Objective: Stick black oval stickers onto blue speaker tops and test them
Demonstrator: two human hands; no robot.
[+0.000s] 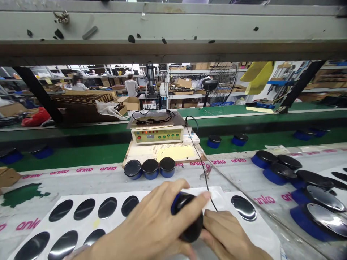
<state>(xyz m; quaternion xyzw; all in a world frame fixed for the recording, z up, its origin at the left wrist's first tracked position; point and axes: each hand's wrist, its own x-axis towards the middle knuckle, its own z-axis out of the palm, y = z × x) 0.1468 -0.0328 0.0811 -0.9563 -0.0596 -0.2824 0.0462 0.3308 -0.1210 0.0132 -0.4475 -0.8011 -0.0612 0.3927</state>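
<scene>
My left hand is wrapped around a round black-and-blue device, tilted on its side above the white sheet. Against the device's right edge, my right hand is closed, fingers pinched together. A thin black cable runs down from the test box to this hand; its end is hidden by the fingers. Under and around both hands lie white sheets bearing round glossy black discs. Three similar devices stand in a row just beyond my hands.
More blue-and-black devices cluster at the right. Others sit on the green conveyor behind the table. A grey cable crosses the right side. Overhead runs a shelf beam. Two people and a fan are in the background.
</scene>
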